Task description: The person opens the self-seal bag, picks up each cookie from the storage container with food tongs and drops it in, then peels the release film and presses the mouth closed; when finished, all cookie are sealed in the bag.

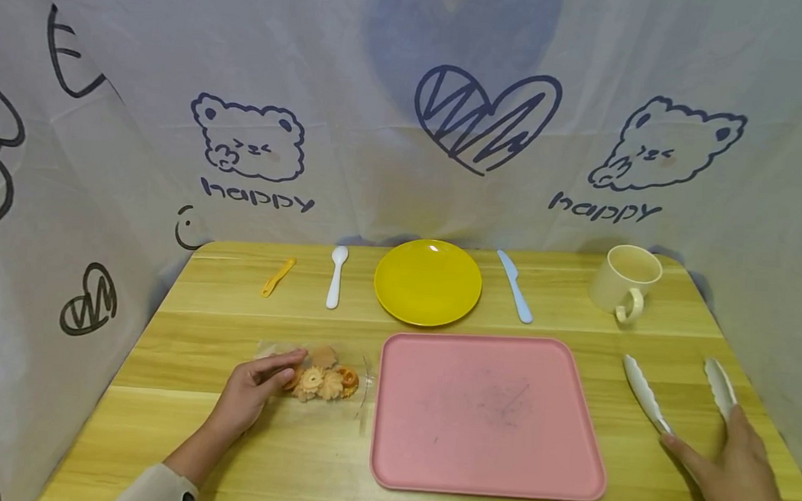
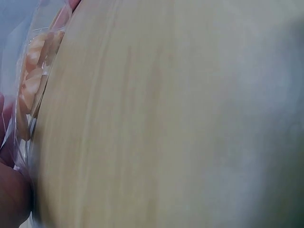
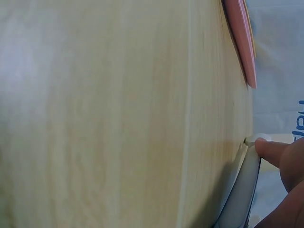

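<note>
My left hand (image 1: 252, 388) holds the left end of a clear plastic bag of cookies (image 1: 331, 386), thumb and fingers bent around its edge. Flower-shaped and round golden cookies (image 2: 32, 80) show through the film in the left wrist view. At the right side of the table, my right hand (image 1: 739, 474) grips a pair of pale serving tongs (image 1: 649, 396). The thumb lies on one arm of the tongs and the fingers on the other; their scalloped tips stand wide apart, with nothing between them.
Between the hands lies a pink tray (image 1: 483, 482). Behind it sits a yellow plate (image 1: 428, 283), flanked by a white spoon (image 1: 335, 277) and a light blue knife (image 1: 516, 288). A small yellow utensil (image 1: 278, 277) is further left; a cream mug (image 1: 623, 281) stands back right.
</note>
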{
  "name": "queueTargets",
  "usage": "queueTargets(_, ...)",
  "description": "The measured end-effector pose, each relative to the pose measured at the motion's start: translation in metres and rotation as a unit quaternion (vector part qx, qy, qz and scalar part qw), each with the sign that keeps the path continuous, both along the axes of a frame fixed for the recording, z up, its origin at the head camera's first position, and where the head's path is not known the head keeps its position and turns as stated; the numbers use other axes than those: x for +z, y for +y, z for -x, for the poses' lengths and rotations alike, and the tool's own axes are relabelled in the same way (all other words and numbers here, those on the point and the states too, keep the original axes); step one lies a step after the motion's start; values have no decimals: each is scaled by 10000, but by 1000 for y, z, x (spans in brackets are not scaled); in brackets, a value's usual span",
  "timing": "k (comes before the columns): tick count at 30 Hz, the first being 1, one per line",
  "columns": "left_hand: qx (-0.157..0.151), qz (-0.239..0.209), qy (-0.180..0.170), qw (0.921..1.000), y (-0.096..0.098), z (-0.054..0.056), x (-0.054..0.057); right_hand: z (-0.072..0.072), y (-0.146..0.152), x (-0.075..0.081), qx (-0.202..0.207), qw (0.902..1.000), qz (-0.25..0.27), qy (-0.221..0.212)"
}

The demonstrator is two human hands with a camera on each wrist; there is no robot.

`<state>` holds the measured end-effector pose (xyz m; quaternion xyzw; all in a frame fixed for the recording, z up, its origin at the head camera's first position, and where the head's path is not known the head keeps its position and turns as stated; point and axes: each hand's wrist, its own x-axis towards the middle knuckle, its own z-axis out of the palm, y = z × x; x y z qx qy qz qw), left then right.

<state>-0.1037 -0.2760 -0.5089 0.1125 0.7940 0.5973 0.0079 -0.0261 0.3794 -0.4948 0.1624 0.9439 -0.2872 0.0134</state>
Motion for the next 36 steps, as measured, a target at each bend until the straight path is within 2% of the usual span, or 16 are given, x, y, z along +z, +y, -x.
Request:
queueTargets(7, -24, -138, 40, 9999, 0, -1, -2, 0, -3, 2, -54, 9999, 32, -141)
queueTargets(12, -24, -166, -7, 9999, 1, -1, 1, -2, -3, 5, 132, 9999, -44, 90)
queueTargets(20, 211, 422, -43, 9989, 4, -2, 1, 5, -25, 18, 586, 9934, -6, 989)
queueTargets(22, 261, 596, 16, 9979, 5, -2, 0, 10, -34, 23, 835, 9897, 64, 1160)
queueTargets(25, 303, 976, 300, 9943, 7, -3, 1, 18, -53, 30, 1160, 9858, 218, 1197)
queueTargets(28, 209, 1440, 705, 9868, 9, -4, 4, 28, -76, 37, 1429, 9816, 352, 1213)
queueTargets(31, 132, 1972, 1038, 9748, 12, -4, 9, 38, -101, 44, 1688, 9757, 514, 1295)
queueTargets(34, 24, 2646, 1420, 9538, 15, -3, 14, 48, -127, 50, 1970, 9707, 714, 1176)
queueTargets(36, -81, 3143, 1740, 9332, 17, -3, 18, 55, -145, 52, 2211, 9657, 843, 1066)
